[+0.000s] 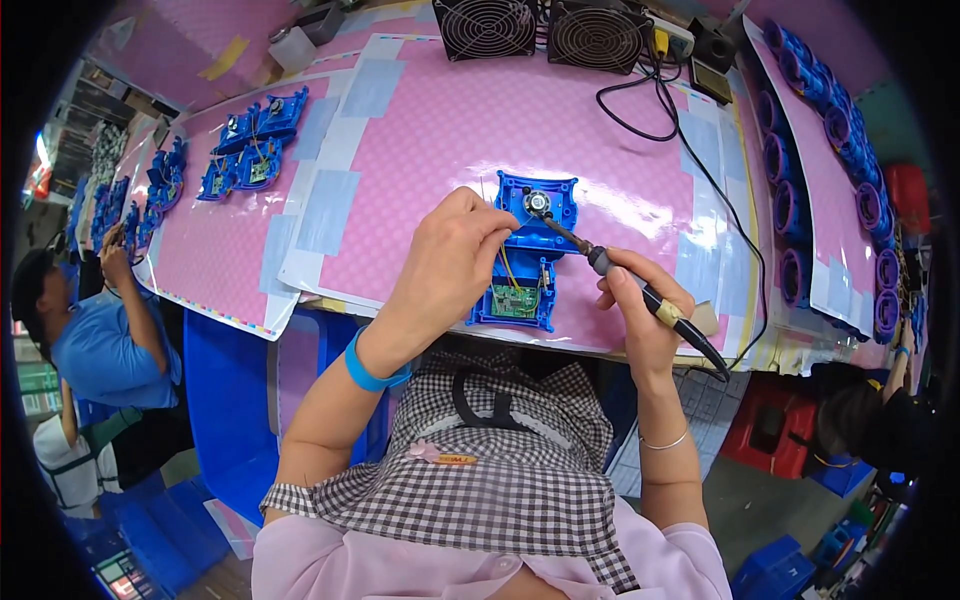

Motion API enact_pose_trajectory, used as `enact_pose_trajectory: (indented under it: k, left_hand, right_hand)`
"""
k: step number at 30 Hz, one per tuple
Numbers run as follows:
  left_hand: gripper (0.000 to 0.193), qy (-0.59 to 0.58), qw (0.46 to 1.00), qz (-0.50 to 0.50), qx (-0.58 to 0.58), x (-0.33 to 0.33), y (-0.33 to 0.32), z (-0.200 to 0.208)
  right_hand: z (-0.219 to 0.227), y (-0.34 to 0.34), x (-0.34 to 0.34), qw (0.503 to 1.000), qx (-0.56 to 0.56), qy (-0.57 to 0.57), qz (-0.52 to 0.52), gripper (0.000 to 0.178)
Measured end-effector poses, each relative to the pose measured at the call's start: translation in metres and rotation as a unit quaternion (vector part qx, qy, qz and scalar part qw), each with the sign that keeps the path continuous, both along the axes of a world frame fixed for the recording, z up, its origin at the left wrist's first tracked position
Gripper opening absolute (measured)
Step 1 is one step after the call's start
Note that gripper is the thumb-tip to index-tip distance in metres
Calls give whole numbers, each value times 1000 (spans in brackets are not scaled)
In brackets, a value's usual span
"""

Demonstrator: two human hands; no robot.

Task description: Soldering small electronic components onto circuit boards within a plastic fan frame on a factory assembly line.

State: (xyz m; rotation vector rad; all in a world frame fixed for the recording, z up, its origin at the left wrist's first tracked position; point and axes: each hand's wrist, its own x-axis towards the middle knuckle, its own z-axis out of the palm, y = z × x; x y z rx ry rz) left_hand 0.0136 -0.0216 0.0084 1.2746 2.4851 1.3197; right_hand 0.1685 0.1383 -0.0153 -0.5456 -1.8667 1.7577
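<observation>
A blue plastic housing half [550, 238] lies on the pink table with a round speaker [538, 203] set in it. Just below it, nearer to me, a second blue half [548, 318] carries a green circuit board [513, 300]; yellow and dark wires run between the two. My right hand [642, 305] grips a soldering iron [600, 260] by its dark handle, its tip at the speaker's edge. With thumb and fingers pinched together, my left hand [445, 265] holds a thin strand, apparently solder wire, beside the speaker. The fingers partly cover the housing's left edge.
Two black fans [598, 38] stand at the far edge. A black cable [735, 215] curves down the table's right side. More opened blue housings [255, 140] lie at left; blue ring-shaped parts [790, 215] line a rack at right. A co-worker [105, 340] sits at far left.
</observation>
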Motion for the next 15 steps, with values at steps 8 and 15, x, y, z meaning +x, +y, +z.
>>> enact_pose_trajectory:
  k: [8, 15]
  left_hand:
    - [11, 10, 1000, 2, -1, -2, 2, -2]
    - [11, 8, 1000, -20, -7, 2, 7, 4]
  right_hand:
    - [-2, 4, 0, 998, 64, 5, 16, 22]
    - [11, 12, 6, 997, 64, 10, -38, 20]
